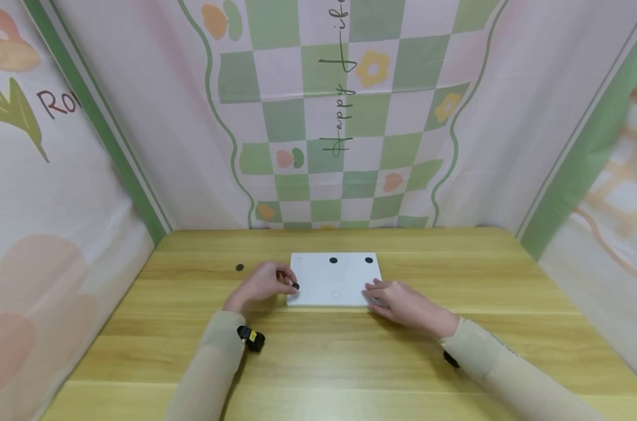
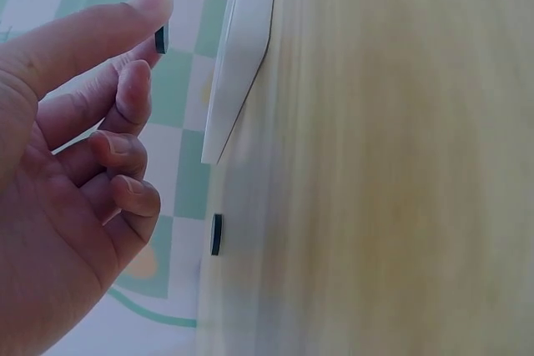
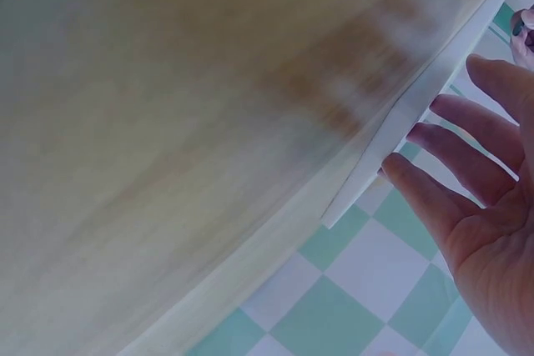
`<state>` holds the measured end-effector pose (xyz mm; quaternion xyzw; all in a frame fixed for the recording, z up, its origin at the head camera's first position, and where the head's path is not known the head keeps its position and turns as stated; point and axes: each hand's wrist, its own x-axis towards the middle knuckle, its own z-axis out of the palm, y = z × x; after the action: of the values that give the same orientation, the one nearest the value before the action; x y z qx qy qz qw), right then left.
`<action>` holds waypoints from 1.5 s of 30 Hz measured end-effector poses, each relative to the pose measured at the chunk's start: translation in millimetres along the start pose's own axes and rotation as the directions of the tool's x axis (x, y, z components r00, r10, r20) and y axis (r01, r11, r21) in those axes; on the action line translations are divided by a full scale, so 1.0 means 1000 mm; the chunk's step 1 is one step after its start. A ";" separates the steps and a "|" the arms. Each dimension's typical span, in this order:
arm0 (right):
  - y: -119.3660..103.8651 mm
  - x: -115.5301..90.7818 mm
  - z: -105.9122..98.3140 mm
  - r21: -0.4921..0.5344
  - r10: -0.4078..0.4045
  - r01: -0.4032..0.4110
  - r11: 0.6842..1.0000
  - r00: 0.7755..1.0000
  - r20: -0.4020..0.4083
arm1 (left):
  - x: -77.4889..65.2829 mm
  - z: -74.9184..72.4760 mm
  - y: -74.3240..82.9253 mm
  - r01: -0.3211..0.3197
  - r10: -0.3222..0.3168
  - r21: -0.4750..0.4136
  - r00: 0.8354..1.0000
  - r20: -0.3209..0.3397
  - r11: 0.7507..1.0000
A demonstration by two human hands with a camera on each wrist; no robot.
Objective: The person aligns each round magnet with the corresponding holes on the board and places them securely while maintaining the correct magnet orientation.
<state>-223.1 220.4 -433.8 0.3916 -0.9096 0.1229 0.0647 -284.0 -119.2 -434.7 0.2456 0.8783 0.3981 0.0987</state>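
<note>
Between thumb and fingertips my left hand [image 1: 265,282] pinches a small black disc [image 2: 162,39], close over the left edge of a white rectangular board [image 1: 318,278]. Two black discs sit along the board's far side, one near the middle [image 1: 333,260] and one at the right corner [image 1: 369,260]. Faint round outlines show at its far left corner [image 1: 298,258] and near middle [image 1: 336,294]. My right hand [image 1: 402,301] rests at the board's right edge, its fingers extended over the rim. Another black disc [image 1: 239,267] lies on the table, left of the board.
The board lies flat on a wood-grain table [image 1: 318,362]. Behind the table hangs a green-and-white checkered cloth [image 1: 324,117], with printed fabric at both sides. A black strapped device [image 1: 251,338] is on the left sleeve.
</note>
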 end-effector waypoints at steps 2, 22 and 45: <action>0.000 0.000 0.000 -0.001 -0.001 0.001 1.000 1.000 0.001 | 0.002 0.001 0.001 -0.003 0.003 0.000 1.000 0.006 1.000; 0.000 0.000 -0.001 0.008 0.001 -0.001 1.000 1.000 0.014 | 0.017 0.017 0.014 -0.021 0.021 -0.002 0.999 0.040 1.000; 0.002 0.000 0.001 0.007 0.003 -0.003 1.000 1.000 0.009 | 0.033 0.034 0.029 -0.033 0.031 0.018 0.996 0.089 0.999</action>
<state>-224.4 221.6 -435.5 0.3912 -0.9099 0.1245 0.0588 -289.4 -64.3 -435.2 0.2780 0.8728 0.3799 0.1290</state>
